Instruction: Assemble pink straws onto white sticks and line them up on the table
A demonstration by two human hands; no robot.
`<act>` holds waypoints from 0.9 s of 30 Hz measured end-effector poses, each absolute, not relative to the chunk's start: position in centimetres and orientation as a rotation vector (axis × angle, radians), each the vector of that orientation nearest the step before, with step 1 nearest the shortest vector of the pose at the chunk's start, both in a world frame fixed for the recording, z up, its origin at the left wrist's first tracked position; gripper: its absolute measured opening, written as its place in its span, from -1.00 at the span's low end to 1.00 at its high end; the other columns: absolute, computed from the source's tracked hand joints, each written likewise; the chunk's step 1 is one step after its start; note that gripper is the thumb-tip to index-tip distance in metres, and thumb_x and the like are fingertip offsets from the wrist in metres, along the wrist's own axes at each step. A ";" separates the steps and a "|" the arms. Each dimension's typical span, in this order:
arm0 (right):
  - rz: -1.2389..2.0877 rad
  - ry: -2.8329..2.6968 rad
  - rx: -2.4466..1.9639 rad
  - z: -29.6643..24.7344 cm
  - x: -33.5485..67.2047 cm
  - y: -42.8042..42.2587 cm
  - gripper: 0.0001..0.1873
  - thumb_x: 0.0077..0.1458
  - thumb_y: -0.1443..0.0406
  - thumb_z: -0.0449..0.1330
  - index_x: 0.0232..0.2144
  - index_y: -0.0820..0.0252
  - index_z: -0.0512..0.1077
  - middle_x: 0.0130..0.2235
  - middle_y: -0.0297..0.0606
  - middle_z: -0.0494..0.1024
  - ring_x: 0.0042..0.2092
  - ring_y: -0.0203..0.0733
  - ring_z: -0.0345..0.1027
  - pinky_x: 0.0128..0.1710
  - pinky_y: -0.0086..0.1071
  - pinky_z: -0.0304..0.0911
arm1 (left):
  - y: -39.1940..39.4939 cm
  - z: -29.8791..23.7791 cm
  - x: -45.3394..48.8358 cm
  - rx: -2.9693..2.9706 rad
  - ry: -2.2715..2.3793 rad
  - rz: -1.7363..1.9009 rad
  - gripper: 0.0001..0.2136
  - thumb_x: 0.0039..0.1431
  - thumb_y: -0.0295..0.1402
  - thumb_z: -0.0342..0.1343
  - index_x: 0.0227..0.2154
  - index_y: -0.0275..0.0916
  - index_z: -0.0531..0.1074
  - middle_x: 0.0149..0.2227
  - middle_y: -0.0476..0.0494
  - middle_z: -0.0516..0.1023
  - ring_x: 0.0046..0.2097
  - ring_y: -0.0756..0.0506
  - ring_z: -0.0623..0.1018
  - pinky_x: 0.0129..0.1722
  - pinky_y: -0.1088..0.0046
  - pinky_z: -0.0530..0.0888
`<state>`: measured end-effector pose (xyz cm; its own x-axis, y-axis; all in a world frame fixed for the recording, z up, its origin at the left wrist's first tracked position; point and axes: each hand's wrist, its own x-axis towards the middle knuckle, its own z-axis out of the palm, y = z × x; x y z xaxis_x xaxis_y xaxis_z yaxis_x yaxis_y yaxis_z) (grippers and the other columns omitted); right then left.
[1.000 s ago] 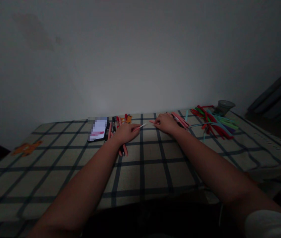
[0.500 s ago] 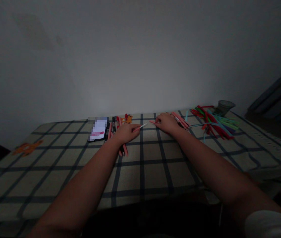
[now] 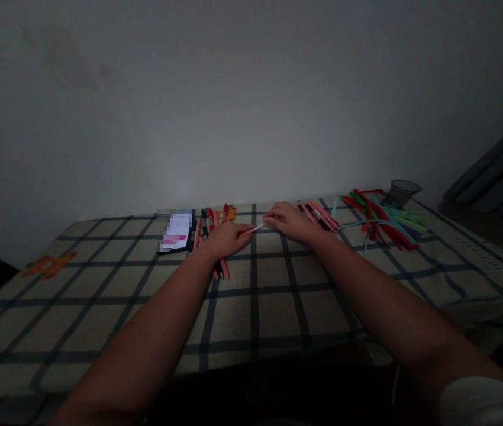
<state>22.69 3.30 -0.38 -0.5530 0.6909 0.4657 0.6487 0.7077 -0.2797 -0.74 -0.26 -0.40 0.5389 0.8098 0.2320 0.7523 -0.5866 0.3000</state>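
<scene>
My left hand is closed around a slim pink pen, whose thin white front part sticks out to the right. At the far end of that white part, my right hand has its fingers pinched together. The short pink piece it held, which looks like the pen's cap, is mostly hidden by the fingers. Beside and under my left wrist lie several pink, black and red pens. Just right of my right hand is another group of pink and black pens.
A phone with a lit screen stands left of the pens. To the right lies a heap of coloured pipe cleaners, with a dark cup behind it. A checked cloth covers the table, which meets a wall.
My right hand has moved left with the pink cap, closing the gap to the pen's white end. The left hand has barely moved.
</scene>
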 end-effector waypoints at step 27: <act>0.684 -2.083 -0.809 -1.0 21.9 3.8 -0.77 0.12 0.21 0.17 -0.23 0.18 0.55 -0.18 -0.21 0.57 -0.10 -0.22 0.39 -0.05 -0.32 0.24 | 0.0 -0.7 -0.6 2.598 1.303 0.664 -0.62 0.34 -0.16 -0.24 0.01 -0.19 0.36 -0.14 -0.19 0.54 -0.09 -0.18 0.51 -0.12 0.29 0.40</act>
<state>21.95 3.83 -1.04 -0.4908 0.7333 0.4705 0.3114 0.6520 -0.6913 -0.64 0.02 -0.72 0.5218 0.7924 0.3161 0.7214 -0.6076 0.3323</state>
